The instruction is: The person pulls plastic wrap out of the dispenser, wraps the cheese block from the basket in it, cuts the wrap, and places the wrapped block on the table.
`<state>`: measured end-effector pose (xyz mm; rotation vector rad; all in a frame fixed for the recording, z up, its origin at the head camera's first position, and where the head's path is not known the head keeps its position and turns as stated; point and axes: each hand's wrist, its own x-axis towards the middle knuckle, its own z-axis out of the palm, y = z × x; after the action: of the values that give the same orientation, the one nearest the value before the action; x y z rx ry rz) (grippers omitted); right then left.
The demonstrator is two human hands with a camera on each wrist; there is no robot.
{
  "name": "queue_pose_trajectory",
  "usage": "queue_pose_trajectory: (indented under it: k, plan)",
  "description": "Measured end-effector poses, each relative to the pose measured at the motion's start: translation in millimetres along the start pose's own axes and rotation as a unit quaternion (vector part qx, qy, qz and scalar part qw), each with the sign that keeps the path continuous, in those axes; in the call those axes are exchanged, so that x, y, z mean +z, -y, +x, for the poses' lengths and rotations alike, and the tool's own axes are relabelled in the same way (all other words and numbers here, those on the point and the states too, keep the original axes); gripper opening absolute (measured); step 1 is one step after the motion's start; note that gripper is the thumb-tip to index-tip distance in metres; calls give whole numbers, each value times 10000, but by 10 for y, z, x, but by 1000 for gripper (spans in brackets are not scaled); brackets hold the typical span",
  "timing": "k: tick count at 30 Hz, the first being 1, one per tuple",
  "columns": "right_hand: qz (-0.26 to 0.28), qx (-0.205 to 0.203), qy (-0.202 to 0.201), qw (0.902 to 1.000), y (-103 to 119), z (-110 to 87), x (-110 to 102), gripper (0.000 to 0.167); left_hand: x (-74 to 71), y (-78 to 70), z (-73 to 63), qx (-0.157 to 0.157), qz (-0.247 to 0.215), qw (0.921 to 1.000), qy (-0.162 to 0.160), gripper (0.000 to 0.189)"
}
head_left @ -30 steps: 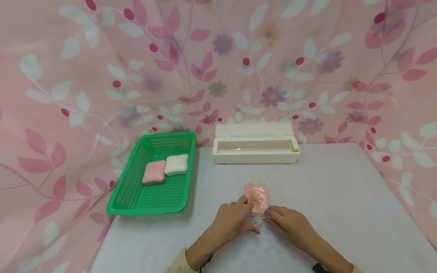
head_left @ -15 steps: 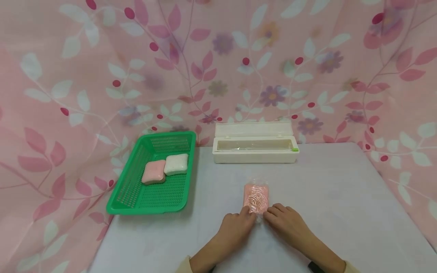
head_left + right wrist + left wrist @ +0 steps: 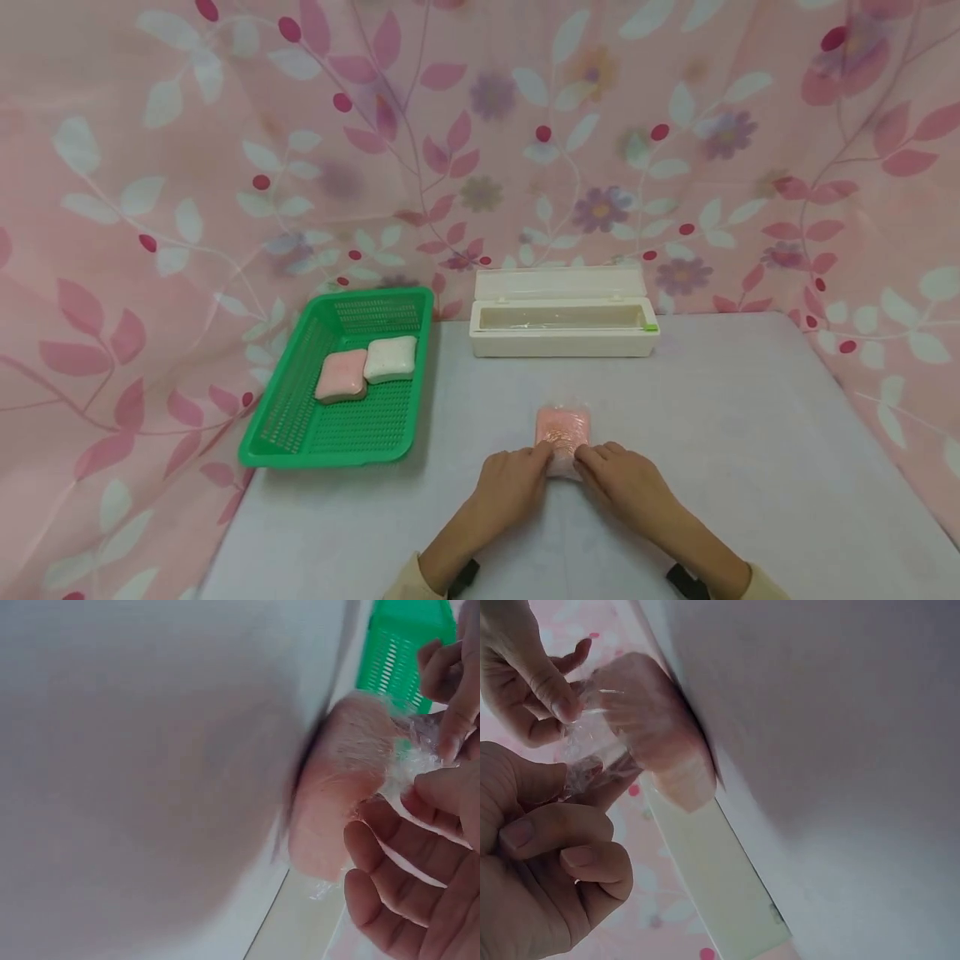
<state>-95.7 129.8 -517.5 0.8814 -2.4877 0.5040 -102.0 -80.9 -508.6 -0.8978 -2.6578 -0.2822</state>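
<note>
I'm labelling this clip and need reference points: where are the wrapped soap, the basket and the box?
Wrapped soap (image 3: 563,427): head view, on its top face.
Basket (image 3: 367,427): head view, on its bare mesh floor.
Box (image 3: 564,345): head view, on its front wall.

Head cam looks forward and down from the near side over the table (image 3: 735,408); both wrist cams sit close, rolled sideways, facing far, sharing the pink bar (image 3: 564,423), right one also catching the green basket (image 3: 409,626).

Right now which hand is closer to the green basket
Left. The left hand is right of the green basket, toward the person; the right hand is farther right.
</note>
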Motion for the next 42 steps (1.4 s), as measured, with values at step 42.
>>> queue_pose_trajectory:
  k: [42]
  plan:
    - [-417, -1674, 823, 9816, -373, 55, 21, 44, 13, 244, 16, 614, -338, 9910, 1141, 37]
